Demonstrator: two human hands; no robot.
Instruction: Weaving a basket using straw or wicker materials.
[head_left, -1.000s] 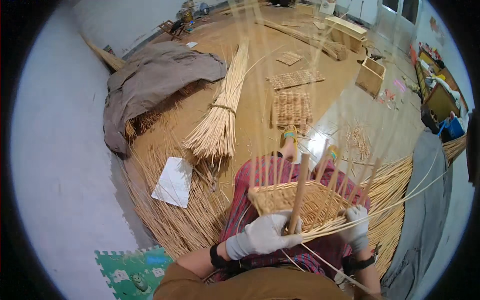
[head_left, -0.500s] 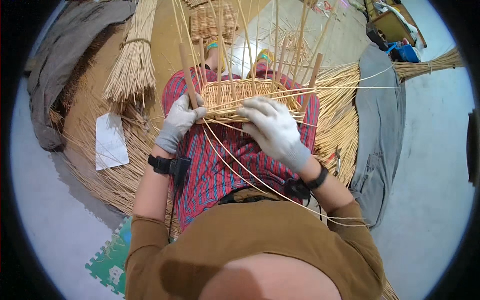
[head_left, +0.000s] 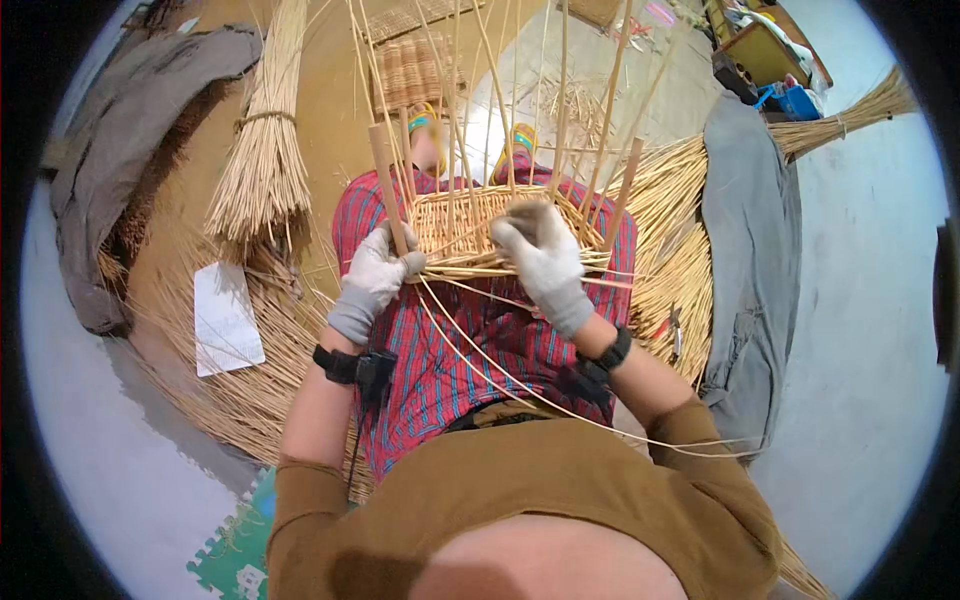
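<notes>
A half-woven wicker basket (head_left: pixel 465 215) rests across my lap, with thin upright rods and thicker corner posts rising from its base. My gloved left hand (head_left: pixel 380 268) is closed round its near left corner, at the foot of a thick wooden post (head_left: pixel 386 180). Over the near rim, my gloved right hand (head_left: pixel 545 262) has its fingers curled, and a thin willow rod seems to run to the fingertips, partly hidden by the glove. Two long loose willow rods (head_left: pixel 480 362) trail from the near left corner down to the right, past my right forearm.
A tied bundle of rods (head_left: pixel 265 150) stands at the left, beside a white sheet (head_left: pixel 225 320) on loose rods. More rods (head_left: pixel 675 250) lie on the right along a grey cloth (head_left: pixel 750 270), with pliers-like tool (head_left: pixel 674 330) on them. Woven panels (head_left: pixel 415 70) lie ahead of my feet.
My right hand has drawn back from lying stretched over the near rim, and its fingers have curled upward. The basket and my left hand have shifted slightly nearer in view; the left grip stays.
</notes>
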